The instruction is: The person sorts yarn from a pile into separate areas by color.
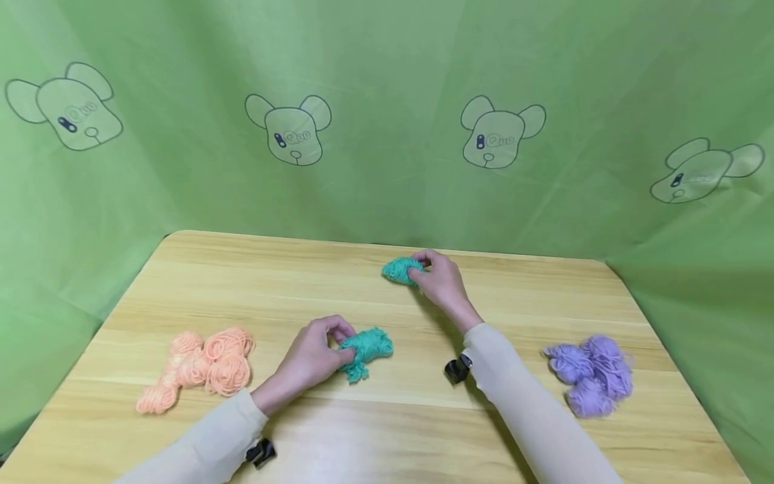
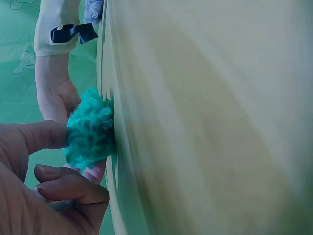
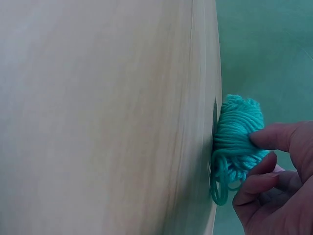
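Near the middle of the table, my left hand [image 1: 317,353] pinches a teal yarn ball [image 1: 371,344] between thumb and fingers. In the left wrist view its curly end [image 2: 92,129] sits at the thumb tip, close to the tabletop. Toward the far edge, my right hand [image 1: 441,279] grips a second teal yarn ball [image 1: 400,270]. The right wrist view shows that ball's wound strands [image 3: 237,129] under the thumb, with a loose loop hanging by the wood. Both balls are partly hidden by fingers.
On the left side of the wooden table [image 1: 290,282] lies a cluster of several peach yarn balls [image 1: 208,363]. Purple yarn balls [image 1: 595,376] are grouped at the right. A green curtain [image 1: 387,195] with printed bear heads rises behind the far edge and along both sides.
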Available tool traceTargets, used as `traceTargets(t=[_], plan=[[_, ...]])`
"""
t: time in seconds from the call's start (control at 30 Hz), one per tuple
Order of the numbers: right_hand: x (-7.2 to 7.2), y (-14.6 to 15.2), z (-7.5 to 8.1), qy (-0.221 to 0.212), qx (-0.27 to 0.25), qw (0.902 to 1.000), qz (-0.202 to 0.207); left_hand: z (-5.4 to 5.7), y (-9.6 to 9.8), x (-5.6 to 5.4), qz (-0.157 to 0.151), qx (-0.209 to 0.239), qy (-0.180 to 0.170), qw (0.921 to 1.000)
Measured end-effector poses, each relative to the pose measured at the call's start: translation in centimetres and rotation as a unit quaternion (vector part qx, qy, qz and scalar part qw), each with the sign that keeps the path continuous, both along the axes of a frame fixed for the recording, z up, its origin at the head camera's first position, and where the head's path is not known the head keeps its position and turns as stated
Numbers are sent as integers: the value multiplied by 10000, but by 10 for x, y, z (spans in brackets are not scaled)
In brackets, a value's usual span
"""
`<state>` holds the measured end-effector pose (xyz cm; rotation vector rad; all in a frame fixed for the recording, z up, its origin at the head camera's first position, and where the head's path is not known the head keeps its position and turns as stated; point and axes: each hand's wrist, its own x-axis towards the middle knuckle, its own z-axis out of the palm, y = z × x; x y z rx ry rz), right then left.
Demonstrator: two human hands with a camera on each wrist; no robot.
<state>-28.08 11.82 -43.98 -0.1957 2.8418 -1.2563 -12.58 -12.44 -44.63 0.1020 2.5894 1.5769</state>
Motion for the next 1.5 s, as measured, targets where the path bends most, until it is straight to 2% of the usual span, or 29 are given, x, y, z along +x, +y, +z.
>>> traceTargets(t=[0.4,0.63,0.8,1.0,1.5], plan=[[-2,3,-1,-90,90,9997,201,3,9,-6,-14,-36,-20,10000],[-3,5,0,19,112,9997,224,3,12,-15,39,34,-121,9999],[-3,5,3,12,142,9996,255,6,15,-28,84,127,-120,9998],[0,3,7,-106,77,9999,79,9,22,-47,126,165,-134,9997],[4,3,7,-13,-24,9997,223,11,41,-87,-140,-213,11,9997]])
